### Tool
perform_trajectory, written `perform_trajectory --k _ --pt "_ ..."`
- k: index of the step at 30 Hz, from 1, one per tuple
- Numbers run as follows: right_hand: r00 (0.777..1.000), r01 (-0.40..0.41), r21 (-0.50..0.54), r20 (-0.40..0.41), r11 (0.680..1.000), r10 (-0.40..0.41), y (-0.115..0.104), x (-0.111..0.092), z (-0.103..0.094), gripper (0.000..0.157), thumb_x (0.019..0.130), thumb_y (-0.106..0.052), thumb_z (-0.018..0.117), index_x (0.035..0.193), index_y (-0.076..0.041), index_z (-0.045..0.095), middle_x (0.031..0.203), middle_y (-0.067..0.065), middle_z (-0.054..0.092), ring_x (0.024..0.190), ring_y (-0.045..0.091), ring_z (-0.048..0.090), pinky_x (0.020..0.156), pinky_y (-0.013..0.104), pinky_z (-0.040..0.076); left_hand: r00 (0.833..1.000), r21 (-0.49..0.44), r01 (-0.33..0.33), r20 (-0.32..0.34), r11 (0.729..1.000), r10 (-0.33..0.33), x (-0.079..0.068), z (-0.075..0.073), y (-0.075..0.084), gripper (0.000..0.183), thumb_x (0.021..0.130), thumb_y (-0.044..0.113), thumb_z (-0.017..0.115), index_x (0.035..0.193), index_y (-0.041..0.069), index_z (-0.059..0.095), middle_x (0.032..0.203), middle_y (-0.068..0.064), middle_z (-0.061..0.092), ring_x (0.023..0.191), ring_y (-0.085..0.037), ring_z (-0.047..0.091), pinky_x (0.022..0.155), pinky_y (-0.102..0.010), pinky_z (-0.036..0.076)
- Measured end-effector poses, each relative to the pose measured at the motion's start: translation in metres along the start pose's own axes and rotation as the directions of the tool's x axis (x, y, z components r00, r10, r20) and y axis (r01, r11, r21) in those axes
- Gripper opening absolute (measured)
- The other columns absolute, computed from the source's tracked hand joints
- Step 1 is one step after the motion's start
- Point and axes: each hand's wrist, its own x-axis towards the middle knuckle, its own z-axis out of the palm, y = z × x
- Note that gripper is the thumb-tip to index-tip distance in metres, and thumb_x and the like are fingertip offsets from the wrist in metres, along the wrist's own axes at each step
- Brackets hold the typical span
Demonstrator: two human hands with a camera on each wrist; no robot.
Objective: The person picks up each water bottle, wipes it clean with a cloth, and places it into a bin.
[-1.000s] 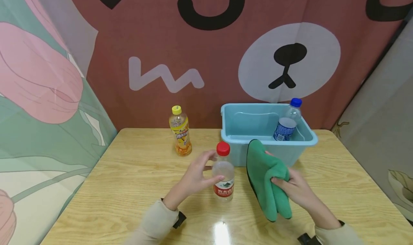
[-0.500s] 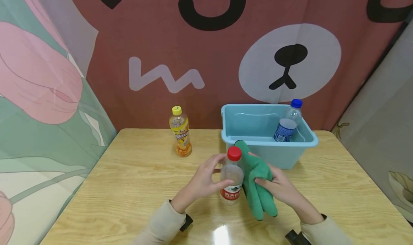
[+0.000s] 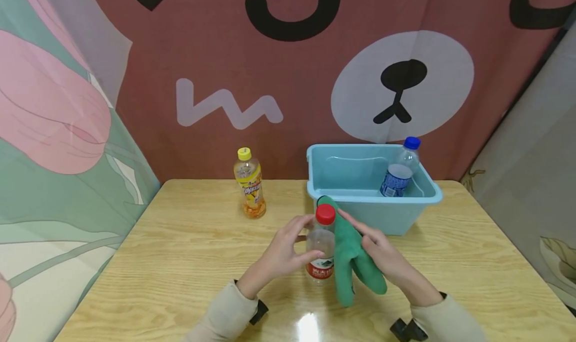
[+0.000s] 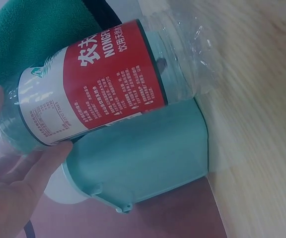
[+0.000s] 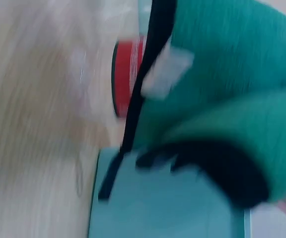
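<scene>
A clear water bottle (image 3: 320,242) with a red cap and a red-and-white label is upright in front of the basin. My left hand (image 3: 283,252) grips its upper part from the left, thumb in front and fingers behind. The left wrist view shows the label (image 4: 108,74) and fingers at the bottle's upper end. My right hand (image 3: 387,259) holds a green cloth (image 3: 348,249) with dark edging against the bottle's right side, fingers stretched along it. In the right wrist view the blurred cloth (image 5: 222,64) covers most of the bottle, leaving some red label (image 5: 128,74).
A light blue basin (image 3: 373,199) stands behind the hands, with a blue-capped bottle (image 3: 398,177) leaning inside it. To the left, a yellow-capped bottle (image 3: 250,187) stands on the wooden table (image 3: 180,262). Printed curtains (image 3: 288,82) hang behind and at both sides.
My right hand has brought the cloth leftward to the bottle's side, and its fingers have stretched out. My left hand moved the bottle slightly right, then stayed nearly still.
</scene>
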Motion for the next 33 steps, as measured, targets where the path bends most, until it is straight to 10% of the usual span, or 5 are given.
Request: perform_trajectory --k 7,21,33 --pt "0.98 -0.108 -0.048 -0.172 0.993 0.099 -0.004 0.007 0.015 0.063 0.088 -0.005 0.057 0.144 -0.013 0.028 0.135 0.008 0.043 0.102 0.015 0.053 0.078 0.028 0.049 1.0 0.006 -0.024 0.001 1.0 0.024 0.0 0.0 -0.002 0.065 0.076 0.009 0.073 0.13 -0.001 0.039 0.115 -0.019 0.051 0.105 -0.027 0.051 0.079 -0.021 0.05" --pt "0.91 -0.37 -0.128 -0.251 0.92 0.331 -0.016 0.021 0.028 0.085 0.076 -0.018 0.072 0.144 -0.015 0.022 0.122 0.017 0.049 0.097 0.026 0.054 0.079 0.037 0.047 0.998 0.066 -0.062 -0.017 0.996 0.063 0.001 0.0 -0.001 0.065 0.075 0.004 0.072 0.13 -0.003 0.039 0.114 -0.015 0.052 0.104 -0.026 0.053 0.078 -0.017 0.049" --pt "0.953 -0.295 -0.196 -0.134 0.935 0.273 -0.012 0.02 0.016 0.09 0.069 -0.002 0.069 0.145 -0.013 0.02 0.111 0.018 0.051 0.086 0.027 0.052 0.07 0.039 0.047 0.999 0.041 -0.035 -0.014 0.999 0.036 0.0 0.0 -0.001 0.067 0.076 0.015 0.074 0.132 0.002 0.039 0.116 -0.012 0.051 0.105 -0.023 0.052 0.078 -0.02 0.05"
